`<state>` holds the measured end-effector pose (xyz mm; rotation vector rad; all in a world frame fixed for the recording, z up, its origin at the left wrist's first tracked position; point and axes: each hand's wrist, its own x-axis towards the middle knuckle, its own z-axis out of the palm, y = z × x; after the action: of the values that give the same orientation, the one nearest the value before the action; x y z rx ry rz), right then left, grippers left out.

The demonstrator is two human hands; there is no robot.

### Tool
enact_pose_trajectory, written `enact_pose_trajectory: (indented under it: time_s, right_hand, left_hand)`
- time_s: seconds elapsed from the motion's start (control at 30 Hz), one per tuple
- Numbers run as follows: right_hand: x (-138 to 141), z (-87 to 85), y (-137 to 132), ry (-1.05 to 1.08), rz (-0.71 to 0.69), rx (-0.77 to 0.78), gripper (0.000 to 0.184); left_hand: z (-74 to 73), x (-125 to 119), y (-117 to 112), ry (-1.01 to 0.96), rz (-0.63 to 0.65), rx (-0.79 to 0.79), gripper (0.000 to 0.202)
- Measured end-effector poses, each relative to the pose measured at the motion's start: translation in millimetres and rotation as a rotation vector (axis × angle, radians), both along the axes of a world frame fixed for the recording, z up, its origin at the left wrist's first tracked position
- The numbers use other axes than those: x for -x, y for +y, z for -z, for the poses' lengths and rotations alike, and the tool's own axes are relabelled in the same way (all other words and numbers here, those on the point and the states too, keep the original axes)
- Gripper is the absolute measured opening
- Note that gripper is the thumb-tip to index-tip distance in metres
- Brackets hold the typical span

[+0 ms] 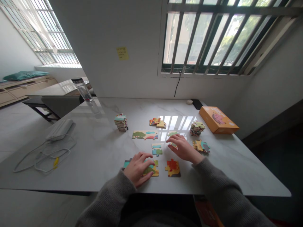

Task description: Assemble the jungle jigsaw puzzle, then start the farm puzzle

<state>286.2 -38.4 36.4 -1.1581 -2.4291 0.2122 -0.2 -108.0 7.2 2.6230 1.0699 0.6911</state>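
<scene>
My left hand (139,168) rests over a joined section of jigsaw puzzle (155,170) near the front edge, fingers apart and partly covering it. My right hand (181,145) reaches in from the right, thumb and fingers apart, above a green puzzle piece (172,134); another piece is half hidden beneath it. Between the hands lie two blue-green pieces (157,150), one above the other. A red and yellow section (173,167) lies near the front edge. Further back is a joined strip with a green bush (145,135). Whether the fingertips press on the pieces is hard to see.
Stacks of pieces stand at left (121,122) and right (197,128). Loose pieces lie at the back (157,122) and right (201,146). An orange box (219,120), a black phone-like object (197,104), a glass bottle (82,90) and a white cable (52,154) are around the table (99,170).
</scene>
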Motion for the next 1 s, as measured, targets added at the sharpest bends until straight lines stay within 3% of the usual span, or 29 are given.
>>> enact_pose_trajectory:
  time_s: [0.1,0.23,0.33,0.47,0.67,0.83,1.0]
  right_hand:
    - [7.2,-4.1,15.3,-0.019,-0.003,-0.005,0.017]
    - [13.7,-4.8,33.6,-0.023,0.012,-0.010,0.018]
    - [17.3,-4.0,46.0,-0.034,0.039,-0.013,0.018]
    - [27.0,-4.6,64.7,-0.067,0.052,-0.031,0.019]
    - [51.2,2.5,114.9,-0.125,0.092,-0.042,0.026]
    - [65.3,14.8,149.9,-0.154,0.191,-0.014,0.030]
    - [67.8,16.8,164.6,-0.213,0.194,0.014,0.026]
  left_hand:
    - [-19.9,3.6,18.2,-0.005,0.016,-0.047,0.023]
    - [-38.5,2.3,62.4,-0.040,0.079,-0.041,0.018]
    - [-35.5,-1.1,98.0,-0.038,0.058,-0.015,0.015]
    - [-16.0,1.8,128.4,-0.080,-0.073,-0.032,0.014]
    - [6.4,13.8,133.8,-0.104,-0.148,0.024,0.012]
    - [8.0,12.3,132.5,-0.099,-0.163,0.047,0.014]
    - [8.3,12.0,134.9,-0.110,-0.180,0.070,0.014]
